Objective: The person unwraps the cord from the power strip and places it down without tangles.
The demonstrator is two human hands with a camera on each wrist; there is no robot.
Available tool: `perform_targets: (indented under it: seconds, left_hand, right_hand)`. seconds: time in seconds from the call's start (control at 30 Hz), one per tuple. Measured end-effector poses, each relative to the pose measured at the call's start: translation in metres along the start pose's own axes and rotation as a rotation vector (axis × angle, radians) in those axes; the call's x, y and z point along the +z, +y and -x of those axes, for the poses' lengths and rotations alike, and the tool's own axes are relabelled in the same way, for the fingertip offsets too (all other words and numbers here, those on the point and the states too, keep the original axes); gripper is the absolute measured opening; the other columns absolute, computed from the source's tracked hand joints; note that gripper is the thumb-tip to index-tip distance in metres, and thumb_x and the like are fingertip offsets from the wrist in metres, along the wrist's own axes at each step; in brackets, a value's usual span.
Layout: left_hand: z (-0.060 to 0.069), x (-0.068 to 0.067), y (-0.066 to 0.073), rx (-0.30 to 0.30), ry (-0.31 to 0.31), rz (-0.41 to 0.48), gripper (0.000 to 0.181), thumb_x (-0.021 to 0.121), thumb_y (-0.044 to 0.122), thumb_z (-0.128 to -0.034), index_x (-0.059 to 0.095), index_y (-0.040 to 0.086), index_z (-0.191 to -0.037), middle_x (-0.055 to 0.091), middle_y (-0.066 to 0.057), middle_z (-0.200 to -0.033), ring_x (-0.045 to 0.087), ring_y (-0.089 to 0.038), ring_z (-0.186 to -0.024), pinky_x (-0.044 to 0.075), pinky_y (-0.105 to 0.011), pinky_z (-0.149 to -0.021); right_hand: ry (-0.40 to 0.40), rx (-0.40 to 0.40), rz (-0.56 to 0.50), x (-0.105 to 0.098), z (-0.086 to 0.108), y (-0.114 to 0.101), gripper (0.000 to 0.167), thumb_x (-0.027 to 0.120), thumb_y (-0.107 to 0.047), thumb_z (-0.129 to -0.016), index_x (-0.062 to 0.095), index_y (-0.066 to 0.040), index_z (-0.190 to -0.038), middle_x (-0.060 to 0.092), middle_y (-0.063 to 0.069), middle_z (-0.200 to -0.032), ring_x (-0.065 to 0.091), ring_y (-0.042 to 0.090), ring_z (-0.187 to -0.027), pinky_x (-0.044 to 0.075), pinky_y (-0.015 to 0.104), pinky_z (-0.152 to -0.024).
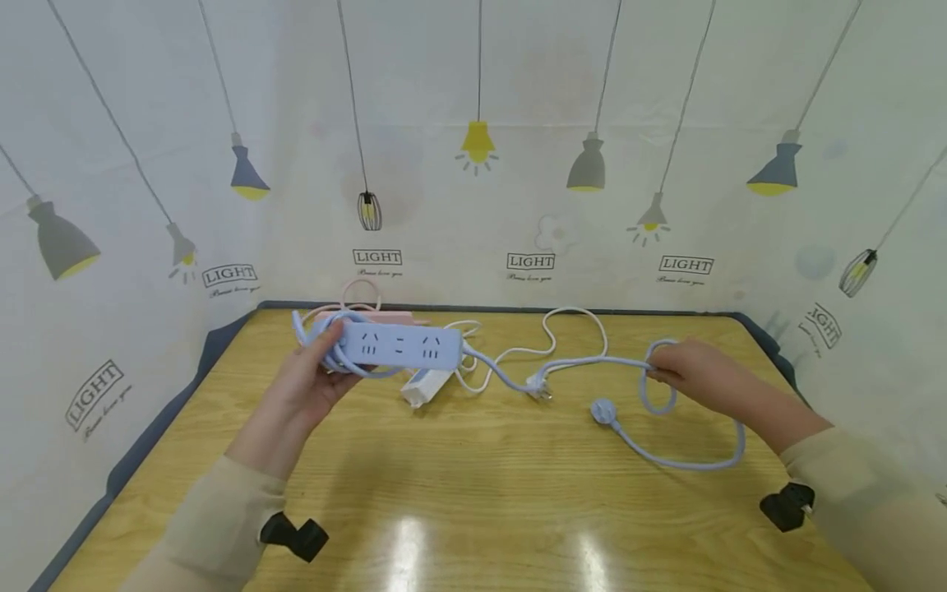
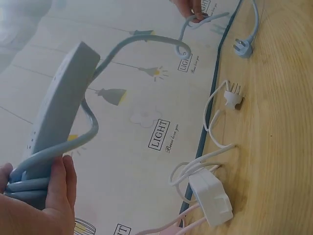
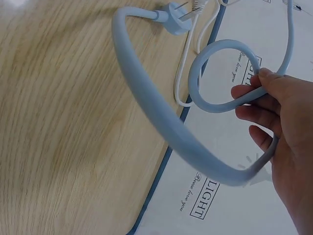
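Note:
My left hand (image 1: 314,386) grips the left end of a light-blue power strip (image 1: 407,345), held up above the table. Several turns of its cord are wound round that end, under my thumb and fingers. From the strip's other end the blue cord (image 3: 146,103) runs across to my right hand (image 1: 699,374), which pinches it and holds a small loop. Past my right fingers the cord sweeps round to its blue plug (image 1: 602,410), low over the table at the right. In the left wrist view the plug's prongs (image 2: 238,47) show.
Behind the blue strip lie a white power strip (image 1: 427,386) with its looped white cord (image 1: 592,316), and a pink power strip (image 1: 395,316), partly hidden. A white plug (image 1: 538,385) rests mid-table. A lamp-patterned curtain (image 1: 473,214) borders the wooden table (image 1: 444,477) at back and sides.

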State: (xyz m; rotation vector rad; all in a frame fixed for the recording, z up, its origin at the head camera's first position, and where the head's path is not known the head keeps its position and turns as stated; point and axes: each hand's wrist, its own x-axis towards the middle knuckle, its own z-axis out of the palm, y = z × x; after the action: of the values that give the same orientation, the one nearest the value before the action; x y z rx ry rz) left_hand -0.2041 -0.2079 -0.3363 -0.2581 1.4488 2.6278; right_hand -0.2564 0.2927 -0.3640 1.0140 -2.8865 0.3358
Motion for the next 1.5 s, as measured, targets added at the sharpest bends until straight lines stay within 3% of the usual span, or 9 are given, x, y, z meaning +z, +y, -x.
perform_targets:
  seconds: [0.23, 0.3, 0.4, 0.53, 0.77, 0.93, 1.07, 1.33, 1.5]
  left_hand:
    - [-0.003, -0.009, 0.007, 0.004, 0.112, 0.197, 0.033, 0.066, 0.019, -0.0942, 0.050, 0.014, -0.122, 0.066, -0.007, -0.096, 0.067, -0.019, -0.090, 0.047, -0.036, -0.095]
    - [-0.007, -0.013, 0.008, 0.024, 0.136, 0.230, 0.034, 0.065, 0.020, -0.0941, 0.050, 0.015, -0.124, 0.064, -0.006, -0.104, 0.064, -0.019, -0.100, 0.043, -0.037, -0.099]
    - [-0.014, -0.020, 0.008, 0.089, 0.181, 0.197, 0.045, 0.064, 0.023, -0.0937, 0.046, 0.015, -0.134, 0.055, -0.008, -0.128, 0.052, -0.021, -0.122, 0.040, -0.036, -0.101]
    - [-0.021, -0.032, 0.007, 0.127, 0.258, 0.072, 0.063, 0.059, 0.026, -0.0956, 0.029, 0.015, -0.150, 0.037, -0.008, -0.146, 0.037, -0.022, -0.137, 0.038, -0.037, -0.104]
    - [-0.022, -0.047, 0.006, 0.101, 0.309, -0.126, 0.064, 0.056, 0.031, -0.0976, 0.026, 0.013, -0.151, 0.046, -0.006, -0.130, 0.043, -0.023, -0.131, 0.047, -0.035, -0.096]
    - [-0.017, -0.052, 0.008, 0.131, 0.269, -0.232, 0.045, 0.058, 0.028, -0.0975, 0.037, 0.014, -0.135, 0.046, -0.009, -0.126, 0.060, -0.018, -0.108, 0.051, -0.035, -0.091]
    - [-0.014, -0.056, 0.011, 0.131, 0.222, -0.306, 0.035, 0.060, 0.028, -0.0967, 0.041, 0.015, -0.123, 0.046, -0.014, -0.125, 0.065, -0.008, -0.086, 0.053, -0.033, -0.087]
    - [-0.007, -0.065, 0.014, 0.107, 0.134, -0.541, 0.049, 0.059, 0.027, -0.0979, 0.034, 0.000, -0.130, 0.044, -0.026, -0.129, 0.065, -0.006, -0.085, 0.054, -0.033, -0.085]
    - [-0.003, -0.068, 0.017, 0.128, 0.086, -0.780, 0.065, 0.058, 0.036, -0.0981, 0.032, -0.010, -0.136, 0.058, -0.014, -0.117, 0.061, -0.001, -0.088, 0.053, -0.024, -0.082]
  right_hand:
    - [0.026, -0.077, 0.010, 0.003, 0.004, -0.005, 0.033, 0.067, -0.008, -0.092, 0.046, -0.020, -0.069, 0.033, -0.013, -0.062, 0.027, 0.002, -0.053, 0.030, 0.023, -0.052]
    - [0.043, -0.129, 0.020, 0.003, 0.004, -0.009, 0.034, 0.069, -0.007, -0.090, 0.046, -0.022, -0.069, 0.033, -0.014, -0.063, 0.027, 0.001, -0.054, 0.030, 0.023, -0.052]
    - [0.060, -0.214, 0.021, 0.002, 0.004, -0.016, 0.033, 0.072, -0.005, -0.086, 0.049, -0.023, -0.070, 0.035, -0.017, -0.064, 0.028, -0.001, -0.056, 0.031, 0.021, -0.051]
    - [0.050, -0.211, -0.029, -0.002, 0.005, -0.023, 0.035, 0.070, -0.004, -0.088, 0.047, -0.023, -0.069, 0.032, -0.017, -0.065, 0.027, -0.001, -0.057, 0.030, 0.021, -0.052]
    - [0.063, -0.089, -0.039, -0.018, 0.009, -0.021, 0.028, 0.066, -0.009, -0.093, 0.050, -0.022, -0.073, 0.036, -0.015, -0.064, 0.030, 0.001, -0.057, 0.032, 0.024, -0.054]
    - [0.139, -0.037, -0.046, -0.027, 0.015, -0.012, 0.020, 0.065, -0.008, -0.093, 0.055, -0.020, -0.081, 0.051, -0.014, -0.073, 0.039, 0.002, -0.060, 0.035, 0.024, -0.055]
    - [0.200, -0.001, -0.021, -0.032, 0.017, -0.001, 0.018, 0.065, -0.009, -0.093, 0.056, -0.021, -0.083, 0.052, -0.014, -0.075, 0.042, 0.003, -0.062, 0.037, 0.025, -0.056]
    - [0.205, 0.105, -0.027, -0.032, 0.020, 0.018, 0.014, 0.062, -0.013, -0.096, 0.058, -0.020, -0.085, 0.059, -0.009, -0.080, 0.048, 0.008, -0.068, 0.040, 0.030, -0.060]
    - [0.189, 0.152, -0.026, -0.031, 0.023, 0.030, 0.013, 0.059, -0.014, -0.098, 0.061, -0.020, -0.086, 0.064, -0.004, -0.086, 0.051, 0.015, -0.073, 0.042, 0.035, -0.062]
